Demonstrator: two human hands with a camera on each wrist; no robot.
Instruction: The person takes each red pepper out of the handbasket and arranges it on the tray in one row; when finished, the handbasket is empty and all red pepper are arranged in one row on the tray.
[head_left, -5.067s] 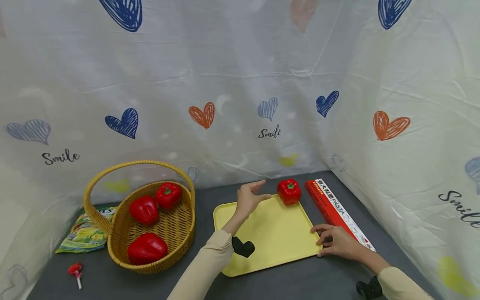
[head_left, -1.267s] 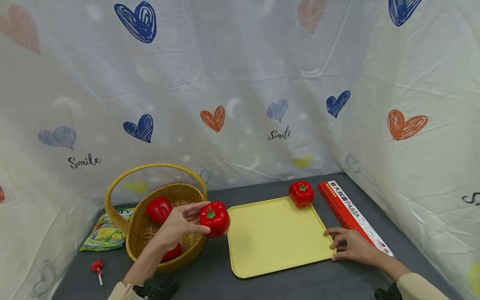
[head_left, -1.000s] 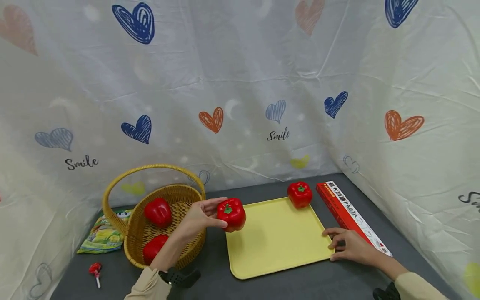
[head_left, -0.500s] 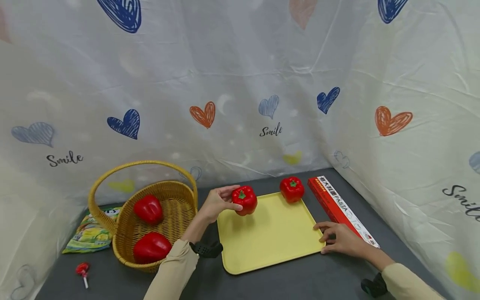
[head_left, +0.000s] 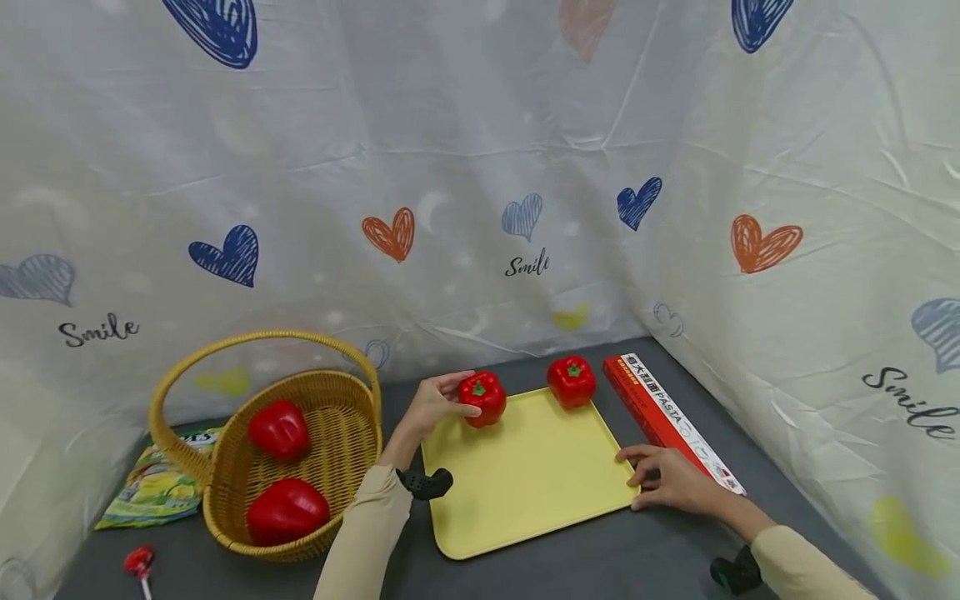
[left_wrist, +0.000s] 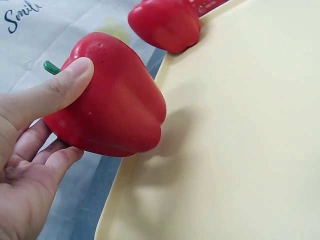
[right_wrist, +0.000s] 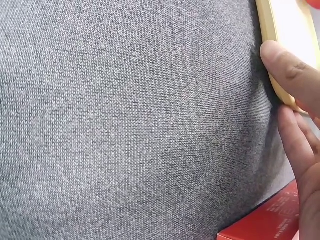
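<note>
My left hand holds a red bell pepper by its stem end, over the far left corner of a yellow tray. In the left wrist view the thumb presses the top of the pepper, the fingers are below, and a shadow falls on the tray. A second red bell pepper sits at the tray's far right corner. My right hand grips the tray's near right corner. In the right wrist view its thumb lies on one edge and its fingers touch around the corner.
On the left stands a wicker basket with a tall handle, two red bell peppers inside. Behind it lies a green and yellow packet; in front, a red lollipop. A red pasta box lies right of the tray.
One bell pepper has left the basket in my left hand and travelled right to the tray's far left corner, slowing over the last half second. My right hand has stayed at the tray corner.
</note>
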